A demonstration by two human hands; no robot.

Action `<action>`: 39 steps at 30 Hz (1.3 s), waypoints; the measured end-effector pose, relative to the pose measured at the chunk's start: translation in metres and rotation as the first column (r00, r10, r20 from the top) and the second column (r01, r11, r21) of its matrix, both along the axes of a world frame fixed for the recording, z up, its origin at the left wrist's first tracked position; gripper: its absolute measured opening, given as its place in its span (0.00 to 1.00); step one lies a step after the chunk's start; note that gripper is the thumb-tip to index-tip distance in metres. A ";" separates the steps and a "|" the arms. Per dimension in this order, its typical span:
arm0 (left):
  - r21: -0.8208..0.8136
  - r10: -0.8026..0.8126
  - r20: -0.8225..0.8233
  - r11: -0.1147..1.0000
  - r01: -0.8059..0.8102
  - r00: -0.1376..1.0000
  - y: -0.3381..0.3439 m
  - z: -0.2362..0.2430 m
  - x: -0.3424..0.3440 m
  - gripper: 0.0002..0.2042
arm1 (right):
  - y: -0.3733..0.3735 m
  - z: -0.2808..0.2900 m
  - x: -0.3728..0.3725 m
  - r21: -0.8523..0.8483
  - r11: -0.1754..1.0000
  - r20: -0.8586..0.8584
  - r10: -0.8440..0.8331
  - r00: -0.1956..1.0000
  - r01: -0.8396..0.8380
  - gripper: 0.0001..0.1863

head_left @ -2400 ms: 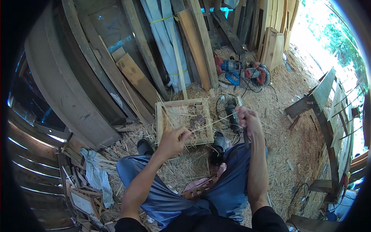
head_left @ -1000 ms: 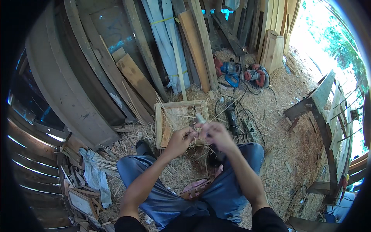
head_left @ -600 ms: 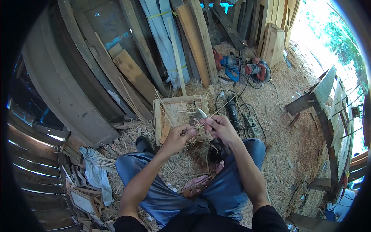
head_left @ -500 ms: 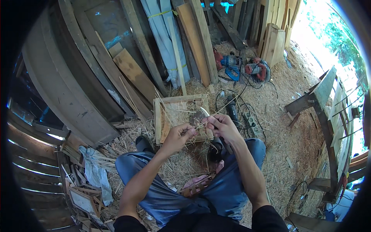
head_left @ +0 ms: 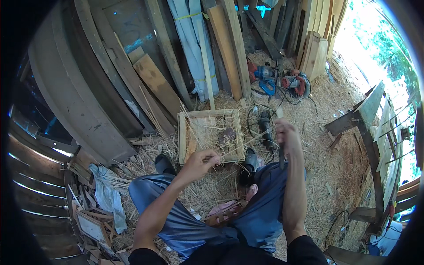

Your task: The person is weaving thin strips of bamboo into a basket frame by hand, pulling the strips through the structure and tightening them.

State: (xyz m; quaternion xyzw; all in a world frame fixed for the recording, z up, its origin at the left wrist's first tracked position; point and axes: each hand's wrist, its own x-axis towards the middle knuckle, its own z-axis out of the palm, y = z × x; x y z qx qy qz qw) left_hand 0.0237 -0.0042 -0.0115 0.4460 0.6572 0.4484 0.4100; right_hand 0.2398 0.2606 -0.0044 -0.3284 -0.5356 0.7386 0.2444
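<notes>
My left hand [head_left: 202, 163] is closed in a pinch over the near edge of a wooden frame box [head_left: 182, 137]. A thin pale wooden strip [head_left: 247, 143] runs from its fingertips up to the right. My right hand [head_left: 289, 134], a little smeared by motion, is raised to the right of the box, closed round a knife. The knife's dark handle [head_left: 282, 155] shows below the fist, and its blade is hard to make out above it. Inside the box lie a dark stone-like block [head_left: 227, 135], curled shavings and several thin strips.
A black angle grinder [head_left: 265, 128] and its cable lie just beyond my right hand. Farther off are a blue power tool [head_left: 266, 84] and a red circular saw [head_left: 295, 84]. Planks [head_left: 154, 77] lean at the back left. A wooden structure [head_left: 369, 115] stands at right. Shavings cover the floor.
My right hand has moved right and away from my left hand, carrying the knife. My left hand stays nearly in place, slightly lower, still pinching the strip.
</notes>
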 end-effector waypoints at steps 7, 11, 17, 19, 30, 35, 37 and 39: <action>0.002 0.216 0.183 0.975 -0.220 0.959 0.003 -0.028 -0.021 0.09 | -0.038 0.018 -0.017 0.096 0.995 0.067 0.002 0.998 -0.008 0.16; 0.055 0.113 0.154 0.991 -0.123 0.982 0.022 -0.018 -0.006 0.09 | -0.107 -0.003 -0.068 0.116 0.914 -0.033 0.396 0.918 -0.390 0.14; 0.041 0.041 0.054 0.998 -0.043 0.998 0.027 0.000 0.001 0.09 | -0.091 -0.002 -0.067 0.027 0.948 -0.064 0.319 0.946 -0.318 0.16; 0.032 0.015 0.087 0.999 -0.017 0.996 0.026 -0.002 -0.001 0.09 | -0.072 0.002 -0.055 -0.028 0.977 -0.108 0.206 0.972 -0.210 0.17; -0.037 0.020 0.088 0.999 -0.017 0.996 0.031 -0.007 0.012 0.11 | -0.080 0.004 -0.046 -0.087 0.975 -0.081 0.196 0.977 -0.202 0.16; 0.000 0.057 0.176 0.998 -0.058 0.983 0.032 -0.010 0.013 0.11 | -0.103 0.001 -0.062 -0.129 0.918 -0.063 0.370 0.927 -0.375 0.16; 0.019 0.013 0.148 1.000 -0.016 0.989 0.030 -0.010 0.011 0.11 | -0.090 -0.002 -0.059 -0.091 0.933 -0.061 0.344 0.937 -0.349 0.16; 0.040 -0.029 0.121 0.999 0.024 0.992 0.028 -0.009 0.009 0.12 | -0.077 0.000 -0.051 -0.087 0.951 -0.068 0.292 0.954 -0.297 0.16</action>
